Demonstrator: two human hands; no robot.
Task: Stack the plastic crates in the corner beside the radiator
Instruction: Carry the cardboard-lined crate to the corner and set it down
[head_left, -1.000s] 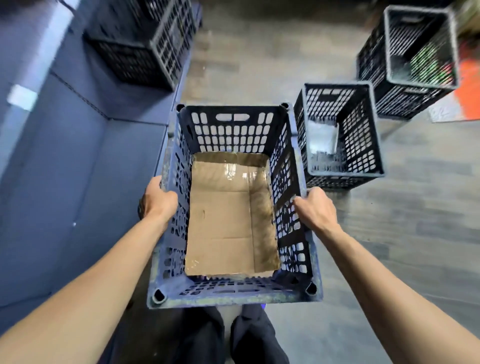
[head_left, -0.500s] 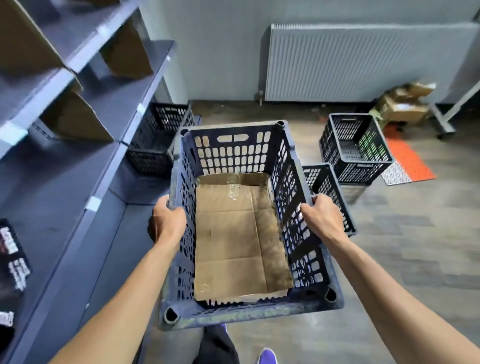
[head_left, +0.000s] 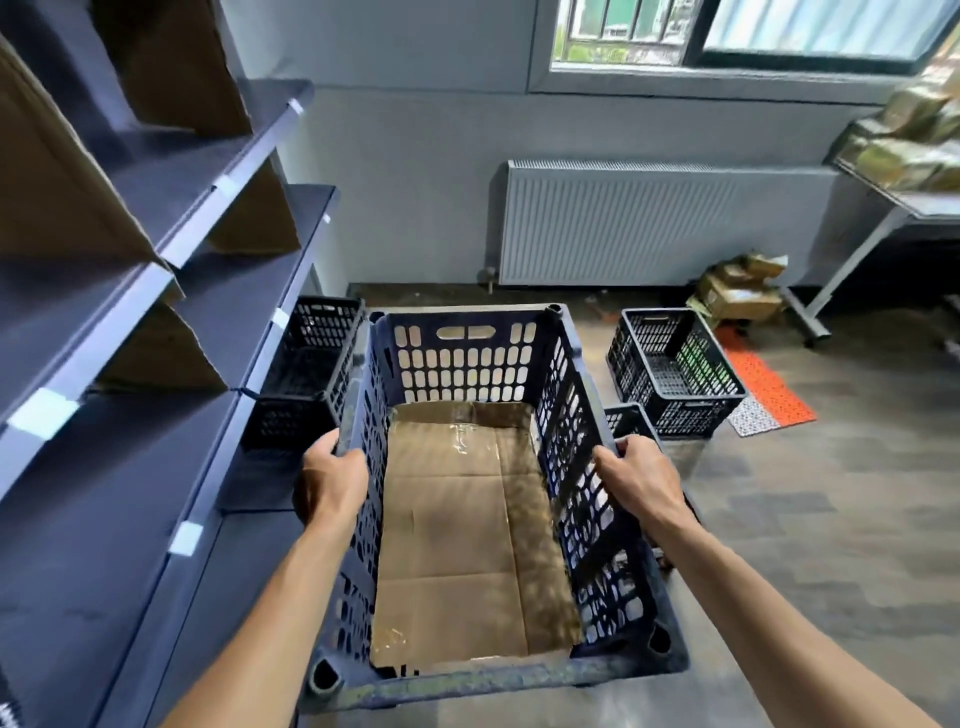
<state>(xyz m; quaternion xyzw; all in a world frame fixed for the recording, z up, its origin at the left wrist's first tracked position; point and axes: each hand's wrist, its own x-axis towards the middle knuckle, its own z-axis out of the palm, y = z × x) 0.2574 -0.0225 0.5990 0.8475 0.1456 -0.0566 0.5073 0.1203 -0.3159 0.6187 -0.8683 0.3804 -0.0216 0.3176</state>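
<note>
Shelving (head_left: 156, 332) in dark blue fills the left side, its tiers sloping toward the far wall, with cardboard dividers (head_left: 62, 171) standing on them. Along that wall, under a window (head_left: 727, 31), hangs a white radiator (head_left: 623, 228). The floor (head_left: 831, 519) is grey plank. At right a table (head_left: 914, 208) carries bagged goods, and a small pile of cartons (head_left: 737, 291) lies by its leg, next to an orange mat (head_left: 769, 384).

The blue crate (head_left: 457, 358) is held up in the middle of the view, open top toward the camera, a sheet of cardboard (head_left: 467, 545) lining its bottom. The left hand (head_left: 330, 483) is clamped on the left rim, fingers curled over the edge; the right hand (head_left: 641, 480) grips the right rim the same way.

Three black crates stand lower down. One (head_left: 306, 374) sits at the end of the shelving, in the corner left of the radiator, just beyond the held crate's left wall. Another (head_left: 675, 374) stands on the floor to the right, near the mat. A third (head_left: 626, 421) shows only a corner behind the right hand.
</note>
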